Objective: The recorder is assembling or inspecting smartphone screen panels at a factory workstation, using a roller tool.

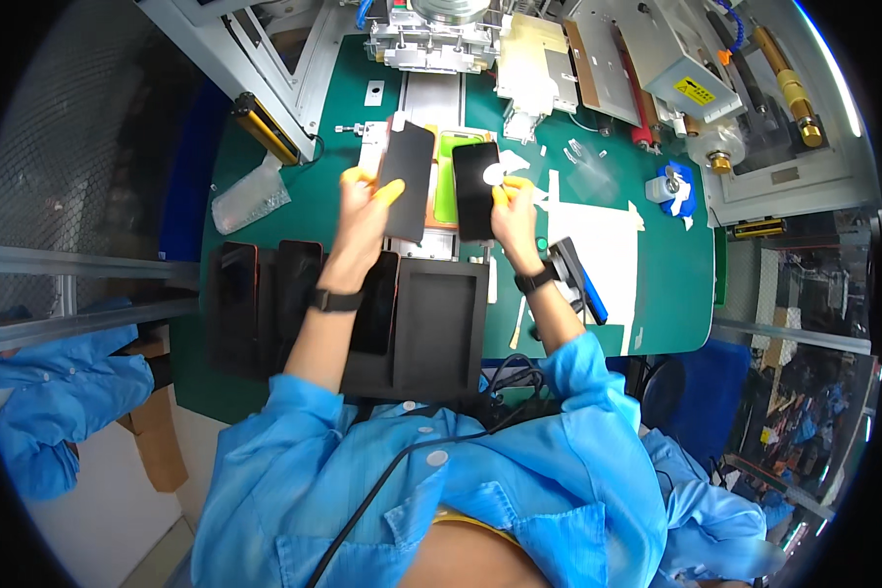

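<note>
Grips in the left hand (pixel 361 218) a matte dark gray, phone-shaped slab (pixel 410 186), long and flat, with a small white tab (pixel 398 122) at the far end. Pinches in the right hand (pixel 514 214), by the right edge, a glossy black smartphone (pixel 474 201), with a round white patch (pixel 493 174) beside the fingertips; impossible to tell whether stuck on. Has both grips closed, and wears yellow finger cots (pixel 389 191). Holds the 2 pieces side by side above the green worktable (pixel 333 196), partly covering a lime-green-lined fixture (pixel 446 176) between them.

Reaches with the left forearm across a black compartmented tray (pixel 439 269), partly hiding 3 dark phones (pixel 237 294) with reddish edges. Has a clear bubble-wrap pouch (pixel 252 201) to the left. Shows, at right, a white sheet (pixel 608 245), a blue-and-black tool (pixel 592 294) near the right wrist, and a small bottle (pixel 662 188) on blue cloth (pixel 685 186).
</note>
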Tool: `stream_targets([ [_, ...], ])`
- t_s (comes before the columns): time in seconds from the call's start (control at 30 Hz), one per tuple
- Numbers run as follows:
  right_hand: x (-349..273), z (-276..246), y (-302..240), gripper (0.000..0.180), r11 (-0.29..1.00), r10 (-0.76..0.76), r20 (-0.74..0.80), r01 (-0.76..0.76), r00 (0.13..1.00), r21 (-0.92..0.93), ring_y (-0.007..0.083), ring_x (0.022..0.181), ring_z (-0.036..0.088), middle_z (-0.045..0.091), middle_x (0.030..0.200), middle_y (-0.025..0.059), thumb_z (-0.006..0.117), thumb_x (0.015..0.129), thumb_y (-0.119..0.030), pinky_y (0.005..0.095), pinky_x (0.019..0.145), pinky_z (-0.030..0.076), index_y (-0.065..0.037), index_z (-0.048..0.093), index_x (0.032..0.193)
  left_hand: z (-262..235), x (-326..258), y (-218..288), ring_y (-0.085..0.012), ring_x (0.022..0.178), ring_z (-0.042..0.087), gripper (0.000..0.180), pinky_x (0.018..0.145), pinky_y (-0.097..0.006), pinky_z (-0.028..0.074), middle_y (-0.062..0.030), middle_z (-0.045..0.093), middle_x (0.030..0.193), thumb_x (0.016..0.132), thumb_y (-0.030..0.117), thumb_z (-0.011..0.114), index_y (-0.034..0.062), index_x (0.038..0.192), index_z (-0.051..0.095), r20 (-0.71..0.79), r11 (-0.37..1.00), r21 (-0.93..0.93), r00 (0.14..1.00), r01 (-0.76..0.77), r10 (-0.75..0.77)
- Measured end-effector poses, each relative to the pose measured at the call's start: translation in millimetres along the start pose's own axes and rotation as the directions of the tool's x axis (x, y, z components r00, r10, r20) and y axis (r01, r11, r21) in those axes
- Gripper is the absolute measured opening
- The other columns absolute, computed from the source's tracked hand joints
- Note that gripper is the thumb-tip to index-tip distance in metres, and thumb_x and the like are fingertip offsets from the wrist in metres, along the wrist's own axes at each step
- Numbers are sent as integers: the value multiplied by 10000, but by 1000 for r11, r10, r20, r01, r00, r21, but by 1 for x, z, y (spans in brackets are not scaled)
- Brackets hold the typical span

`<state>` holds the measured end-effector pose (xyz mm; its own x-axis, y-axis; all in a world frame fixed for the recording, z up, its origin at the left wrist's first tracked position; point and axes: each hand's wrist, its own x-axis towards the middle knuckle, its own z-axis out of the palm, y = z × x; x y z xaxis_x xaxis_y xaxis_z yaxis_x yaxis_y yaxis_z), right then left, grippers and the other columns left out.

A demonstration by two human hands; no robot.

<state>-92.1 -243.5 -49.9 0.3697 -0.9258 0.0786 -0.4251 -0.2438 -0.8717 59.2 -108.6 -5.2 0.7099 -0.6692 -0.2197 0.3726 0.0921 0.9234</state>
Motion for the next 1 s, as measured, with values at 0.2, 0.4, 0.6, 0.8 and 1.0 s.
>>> stream_targets([
  [0.2,17,51,9,275,925,-129,-90,87,988,-370,411,914,402,414,954,253,506,735,-112,458,777,346,20,430,964,-37,-68,37,-154,967,514,408,803,-273,454,-91,490,1093,822,-13,444,43,1216,351,43,954,-253,987,161,-156],
  [0.4,-4,-60,35,233,976,39,25,-32,999,-217,346,768,559,567,786,245,539,739,-172,388,676,437,42,558,828,-52,-96,28,-158,936,548,336,784,-264,485,-89,518,1057,831,3,439,36,1163,405,-38,873,-428,961,232,-274],
  [0.6,-76,-147,133,520,494,459,-246,-475,854,-728,381,713,590,582,776,272,524,772,-444,425,601,463,70,596,795,-55,-106,18,-172,912,567,361,754,-291,502,-89,533,1035,820,13,460,65,1172,397,-10,897,-377,967,233,-255],
  [0.8,-60,-152,211,250,492,871,-147,-842,470,222,206,505,500,477,578,49,597,774,-250,360,484,459,-7,536,780,-54,-118,18,-159,895,567,357,734,-267,502,-81,536,1023,822,11,441,76,1171,402,35,864,-430,961,262,-274],
  [1.0,-26,-126,109,255,770,578,-59,-519,814,371,150,383,448,430,510,41,477,855,-277,267,367,402,-24,470,825,-63,-129,25,-170,920,555,378,774,-289,481,-79,530,1036,809,9,439,81,1178,395,-75,870,-466,973,158,-217],
])
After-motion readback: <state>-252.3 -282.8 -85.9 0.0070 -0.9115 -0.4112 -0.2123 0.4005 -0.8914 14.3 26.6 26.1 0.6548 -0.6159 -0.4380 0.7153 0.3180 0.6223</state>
